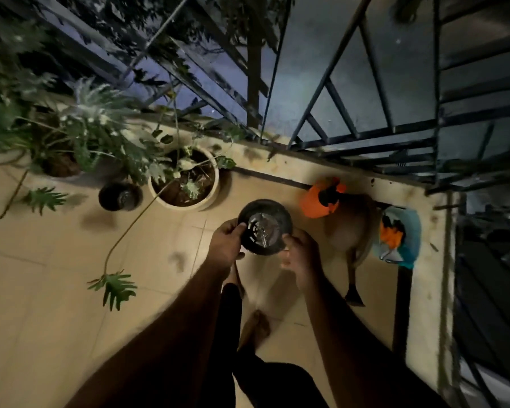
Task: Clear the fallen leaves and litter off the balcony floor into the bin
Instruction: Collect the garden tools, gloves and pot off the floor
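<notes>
Both hands, left hand (226, 245) and right hand (302, 256), grip the small black pot (265, 227) by its rim above the balcony floor (56, 290); risk: tilting it spills contents back onto tiles.

No readable text, label, brand or number appeared anywhere on the dim balcony; motion blur possibly hid small print.

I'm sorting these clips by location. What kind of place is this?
Most likely a home balcony at night: a tiled floor, potted plants along a low ledge, and a metal railing overlooking the street.
</notes>
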Demonstrator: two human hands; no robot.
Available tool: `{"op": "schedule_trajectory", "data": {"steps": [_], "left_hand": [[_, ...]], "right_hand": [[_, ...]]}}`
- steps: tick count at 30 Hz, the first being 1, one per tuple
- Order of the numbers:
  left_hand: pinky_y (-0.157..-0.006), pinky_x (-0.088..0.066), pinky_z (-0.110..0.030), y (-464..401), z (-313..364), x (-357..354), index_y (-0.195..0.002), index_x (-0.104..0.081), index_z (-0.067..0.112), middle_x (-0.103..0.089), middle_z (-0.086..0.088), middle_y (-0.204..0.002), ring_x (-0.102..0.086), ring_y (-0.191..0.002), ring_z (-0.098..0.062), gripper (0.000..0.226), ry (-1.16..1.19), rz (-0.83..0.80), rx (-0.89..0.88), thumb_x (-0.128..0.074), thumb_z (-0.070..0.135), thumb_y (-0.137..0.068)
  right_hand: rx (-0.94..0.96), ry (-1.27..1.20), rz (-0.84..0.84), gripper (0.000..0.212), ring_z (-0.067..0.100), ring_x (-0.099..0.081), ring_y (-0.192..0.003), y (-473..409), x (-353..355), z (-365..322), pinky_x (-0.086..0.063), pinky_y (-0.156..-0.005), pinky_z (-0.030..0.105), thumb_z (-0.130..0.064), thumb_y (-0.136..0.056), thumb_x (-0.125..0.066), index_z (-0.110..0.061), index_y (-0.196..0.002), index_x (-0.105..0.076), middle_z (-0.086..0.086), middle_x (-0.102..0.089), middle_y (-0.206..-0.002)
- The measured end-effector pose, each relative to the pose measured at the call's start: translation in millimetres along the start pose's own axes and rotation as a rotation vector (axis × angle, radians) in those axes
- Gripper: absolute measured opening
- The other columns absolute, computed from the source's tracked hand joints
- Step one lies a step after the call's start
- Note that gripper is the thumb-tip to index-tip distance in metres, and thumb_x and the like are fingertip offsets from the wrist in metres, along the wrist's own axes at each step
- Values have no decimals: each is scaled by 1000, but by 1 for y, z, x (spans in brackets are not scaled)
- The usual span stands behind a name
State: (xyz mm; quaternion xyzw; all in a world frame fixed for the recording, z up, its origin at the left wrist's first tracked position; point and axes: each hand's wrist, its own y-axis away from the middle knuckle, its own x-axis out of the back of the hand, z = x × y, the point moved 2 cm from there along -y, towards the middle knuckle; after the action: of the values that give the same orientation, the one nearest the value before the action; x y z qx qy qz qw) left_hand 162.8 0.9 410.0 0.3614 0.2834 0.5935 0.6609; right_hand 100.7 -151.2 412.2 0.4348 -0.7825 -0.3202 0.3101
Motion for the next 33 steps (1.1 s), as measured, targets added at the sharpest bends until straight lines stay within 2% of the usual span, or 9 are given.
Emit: {"op": "schedule_trajectory", "data": {"steps": [2, 6, 9, 11, 14, 19, 26, 31, 33], "left_hand": [[-70, -48, -32, -28, 13, -11, -102, -63, 23, -66, -7, -101, -59, -90, -21, 10, -6, -28, -24, -53, 20, -100], [-72, -51, -34, -100, 9, -36, -118, -58, 26, -63, -6, -116, -59, -107, -25, 20, -25, -65, 20, -54, 21, -100], [-79, -51, -40, -153, -9, -53, -141, -48, 29, -58, -5, -129, -56, -118, -30, 42, -5, -110, 94, -55, 25, -100], [-81, -51, -43, -187, -23, -63, -146, -42, 29, -55, -4, -132, -54, -120, -31, 47, -16, -113, 104, -54, 27, -100], [-73, -52, -39, -235, -51, -84, -145, -39, 23, -52, -9, -139, -53, -123, -30, 49, -28, -105, 119, -55, 29, -99], [-85, -50, -37, -298, -99, -120, -146, -34, 22, -51, -3, -131, -51, -118, -20, 54, 11, -87, 109, -57, 30, -98], [-80, -51, -33, -365, -121, -149, -150, -31, 22, -50, -3, -142, -51, -126, -21, 59, 33, -88, 67, -57, 25, -98], [-84, -51, -35, -396, -117, -162, -150, -32, 19, -53, -6, -139, -53, -124, -21, 57, 44, -103, 43, -56, 27, -99], [-90, -51, -39, -401, -118, -164, -151, -31, 19, -53, -6, -139, -53, -123, -20, 58, 47, -106, 40, -56, 27, -99]], "right_hand": [[36, 51, 28, 19, 22, -65, -80, -31, -5, -17, -52, -68, 35, -15, -97, -56, -28, -84, -62, 10, -67, -96], [33, 111, 68, 12, 32, -69, -86, -108, -18, -6, -57, -60, 39, -20, -96, -55, -30, -91, -61, 12, -67, -106], [55, 155, 60, 17, 35, -71, -92, -163, -23, 19, -59, -75, 53, -32, -87, -58, -23, -100, -62, 11, -69, -106], [10, 75, 47, 7, 31, -72, -83, -194, -27, 33, -61, -70, 47, -22, -95, -59, -25, -102, -58, 2, -67, -94], [-59, -32, 56, 15, 21, -71, -71, -247, -26, 61, -58, -59, 32, -20, -101, -56, -22, -115, -55, -3, -63, -90], [-128, -98, 68, 38, 26, -72, -88, -322, -25, 105, -58, -54, 25, -19, -99, -59, -14, -136, -51, 5, -62, -112], [-125, -273, 105, 35, 28, -73, -89, -397, -37, 127, -53, -49, 21, -14, -99, -59, -15, -133, -53, 10, -66, -119], [-135, -375, 107, 36, 16, -72, -65, -431, -40, 127, -54, -47, 21, -10, -99, -56, -14, -135, -51, 1, -66, -101], [-148, -404, 99, 38, 13, -71, -58, -439, -40, 128, -53, -47, 23, -7, -100, -55, -12, -137, -49, 4, -67, -106]]}}
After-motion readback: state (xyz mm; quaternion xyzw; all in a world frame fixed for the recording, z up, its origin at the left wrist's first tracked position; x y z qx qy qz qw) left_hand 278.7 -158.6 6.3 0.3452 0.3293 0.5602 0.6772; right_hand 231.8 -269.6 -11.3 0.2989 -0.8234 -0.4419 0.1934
